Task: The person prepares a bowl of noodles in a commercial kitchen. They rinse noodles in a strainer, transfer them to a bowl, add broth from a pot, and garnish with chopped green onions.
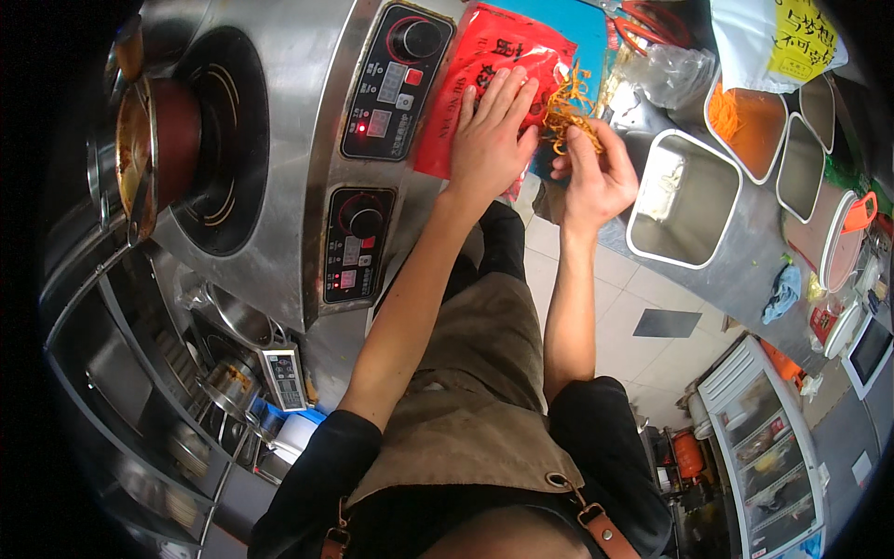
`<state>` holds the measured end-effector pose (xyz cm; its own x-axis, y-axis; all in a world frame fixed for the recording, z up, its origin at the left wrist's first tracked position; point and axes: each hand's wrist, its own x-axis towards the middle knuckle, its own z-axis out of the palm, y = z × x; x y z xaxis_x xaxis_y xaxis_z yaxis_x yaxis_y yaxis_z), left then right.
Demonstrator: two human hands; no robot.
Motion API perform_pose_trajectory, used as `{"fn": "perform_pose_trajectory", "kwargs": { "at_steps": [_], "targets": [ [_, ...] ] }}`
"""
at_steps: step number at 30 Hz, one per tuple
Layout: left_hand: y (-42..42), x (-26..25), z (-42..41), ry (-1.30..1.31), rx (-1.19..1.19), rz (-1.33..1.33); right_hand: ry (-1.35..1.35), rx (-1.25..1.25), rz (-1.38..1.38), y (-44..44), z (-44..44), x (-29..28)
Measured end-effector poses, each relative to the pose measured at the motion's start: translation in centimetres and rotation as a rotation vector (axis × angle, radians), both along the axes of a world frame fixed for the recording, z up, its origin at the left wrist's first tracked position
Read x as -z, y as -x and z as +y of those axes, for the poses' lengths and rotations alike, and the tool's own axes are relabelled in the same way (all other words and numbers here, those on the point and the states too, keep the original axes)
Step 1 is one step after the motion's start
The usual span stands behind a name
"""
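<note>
A red printed plastic bag [447, 133] lies on a blue board [588, 31] at the top of the view. My left hand [492, 136] rests palm down on the bag, fingers slightly spread. At the bag's right side, a tangle of thin orange-brown strips [574, 98], perhaps a dried food, spills out over the board. With thumb and fingers, my right hand [594, 171] pinches the near end of these strips. Just right of that hand stands a rectangular metal container [705, 216] with a white residue inside.
A steel cooker [293, 84] with two control panels [401, 80] runs along the left. On it, a pot [164, 147] stands by a black round hob [223, 140]. Shredded carrot [723, 115] fills part of another container. Red-handled scissors [649, 24] lie at the back.
</note>
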<state>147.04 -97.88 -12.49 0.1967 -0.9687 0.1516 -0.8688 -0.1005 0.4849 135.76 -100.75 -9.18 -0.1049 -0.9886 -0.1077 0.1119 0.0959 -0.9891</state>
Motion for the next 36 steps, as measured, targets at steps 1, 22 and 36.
{"fn": "perform_pose_trajectory", "kwargs": {
  "at_steps": [1,22,36],
  "targets": [
    [0.0,0.0,0.1,0.005,-0.001,0.0,-0.007,0.001,-0.027,0.2,-0.1,-0.4],
    [1.7,-4.6,4.0,-0.054,-0.028,0.578,-0.149,-0.486,-0.722,-4.4,3.1,-11.6],
    [7.6,-1.0,28.9,0.17,-0.017,0.388,-0.463,-1.314,-0.771,-22.8,29.8,-24.7]
  ]
}}
